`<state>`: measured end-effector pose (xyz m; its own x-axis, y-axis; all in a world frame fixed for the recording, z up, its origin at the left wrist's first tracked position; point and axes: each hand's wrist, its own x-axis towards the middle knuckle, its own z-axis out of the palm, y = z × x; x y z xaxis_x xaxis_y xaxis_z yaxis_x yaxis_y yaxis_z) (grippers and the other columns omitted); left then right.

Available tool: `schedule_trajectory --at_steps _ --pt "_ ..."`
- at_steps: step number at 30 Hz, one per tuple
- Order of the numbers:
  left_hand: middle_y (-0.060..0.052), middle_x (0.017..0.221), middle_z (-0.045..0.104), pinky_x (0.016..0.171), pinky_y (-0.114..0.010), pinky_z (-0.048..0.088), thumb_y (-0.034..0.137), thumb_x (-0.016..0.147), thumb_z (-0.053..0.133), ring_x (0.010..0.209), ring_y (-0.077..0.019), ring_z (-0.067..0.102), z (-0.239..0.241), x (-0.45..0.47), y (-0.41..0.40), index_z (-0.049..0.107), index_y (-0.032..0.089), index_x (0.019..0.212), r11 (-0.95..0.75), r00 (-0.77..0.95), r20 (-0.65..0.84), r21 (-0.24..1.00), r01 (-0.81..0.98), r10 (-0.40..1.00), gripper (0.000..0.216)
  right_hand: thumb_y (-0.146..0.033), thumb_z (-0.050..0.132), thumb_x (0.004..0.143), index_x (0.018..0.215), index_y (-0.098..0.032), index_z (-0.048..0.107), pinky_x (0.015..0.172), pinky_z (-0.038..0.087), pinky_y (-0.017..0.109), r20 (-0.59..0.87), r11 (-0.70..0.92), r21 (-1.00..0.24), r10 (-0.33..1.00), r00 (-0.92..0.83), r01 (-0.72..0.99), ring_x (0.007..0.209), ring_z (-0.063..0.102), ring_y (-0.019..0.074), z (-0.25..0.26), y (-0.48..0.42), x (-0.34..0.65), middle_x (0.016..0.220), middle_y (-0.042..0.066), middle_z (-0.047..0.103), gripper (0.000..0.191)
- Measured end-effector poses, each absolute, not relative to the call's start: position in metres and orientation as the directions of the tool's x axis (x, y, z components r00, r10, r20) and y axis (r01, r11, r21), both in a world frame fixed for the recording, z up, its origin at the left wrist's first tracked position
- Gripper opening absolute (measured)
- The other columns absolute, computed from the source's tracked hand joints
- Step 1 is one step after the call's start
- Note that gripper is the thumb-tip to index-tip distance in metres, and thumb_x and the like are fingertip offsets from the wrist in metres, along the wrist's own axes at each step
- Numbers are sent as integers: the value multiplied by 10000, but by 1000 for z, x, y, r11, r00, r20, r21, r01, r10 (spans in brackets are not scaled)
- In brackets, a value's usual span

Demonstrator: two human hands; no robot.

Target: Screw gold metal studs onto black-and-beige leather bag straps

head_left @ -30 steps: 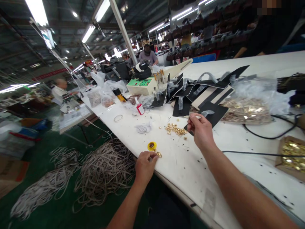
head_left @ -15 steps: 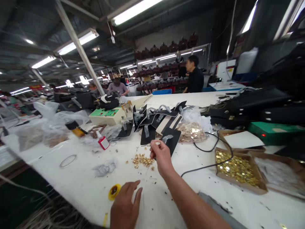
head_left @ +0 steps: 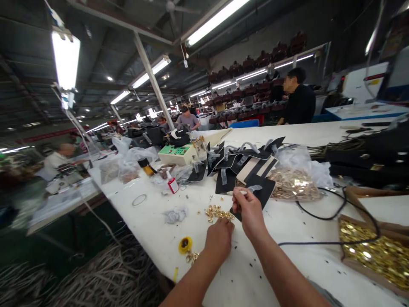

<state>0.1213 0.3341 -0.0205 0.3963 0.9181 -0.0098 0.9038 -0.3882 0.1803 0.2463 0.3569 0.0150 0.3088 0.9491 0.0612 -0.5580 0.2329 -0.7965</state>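
Note:
My right hand (head_left: pixel 251 209) is closed in a pinch round a slim, pale, pointed stick (head_left: pixel 237 192), whose tip points left; its exact kind is unclear. Just below and left, my left hand (head_left: pixel 220 237) reaches into the near edge of a pile of small gold metal fittings (head_left: pixel 214 210). Its fingers are curled downward, and whatever they hold is hidden. Behind my right hand lies a black flat panel (head_left: pixel 264 189) with a plastic-wrapped handle. A yellow tape roll (head_left: pixel 185 244) rests left of my left forearm, with several gold pieces (head_left: pixel 192 257) beside it.
A red-and-white bottle (head_left: pixel 172 183) and a crumpled plastic bag (head_left: pixel 175 215) lie left. Behind stands a cream machine with a green panel (head_left: pixel 179 152). At right are a bag of metal parts (head_left: pixel 292 183), a black cable (head_left: pixel 309 243) and a box of gold pieces (head_left: pixel 373 249). People work beyond.
My left hand has moved forward and right to the gold fittings, its fingers curling. Gold pieces now show beside the tape roll. My view has swung left; my right hand still holds the stick.

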Motion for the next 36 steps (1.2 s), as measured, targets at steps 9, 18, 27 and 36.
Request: schedule_trajectory --at_steps 9,18,27,36 --pt "-63 993 719 882 -363 473 247 867 634 918 -221 638 -20 104 307 714 208 925 -221 234 70 657 721 970 107 -479 840 742 916 -188 679 456 394 202 42 208 -808 954 298 -552 501 510 84 16 350 244 671 -33 591 376" --pt "-80 1062 674 468 -184 400 571 875 637 645 -78 568 -30 49 255 636 164 1077 165 -125 -166 986 -18 978 455 -460 783 821 890 -191 693 491 416 236 98 130 -897 991 97 -423 529 529 100 7 340 227 685 -27 581 292" --pt "-31 997 713 428 -133 422 396 772 843 617 -55 620 -14 17 243 669 173 1007 220 -82 -331 773 -596 940 367 -460 744 874 943 -207 690 552 443 275 105 50 -955 978 -178 -293 564 550 128 5 307 187 674 -25 603 268" --pt "-110 1056 736 444 -186 513 434 822 766 627 -114 683 -13 16 243 645 134 1031 192 -93 -250 893 -407 964 385 -485 738 872 965 -212 688 572 441 286 79 43 -982 978 -195 -183 575 567 142 -1 305 181 664 -18 632 293"
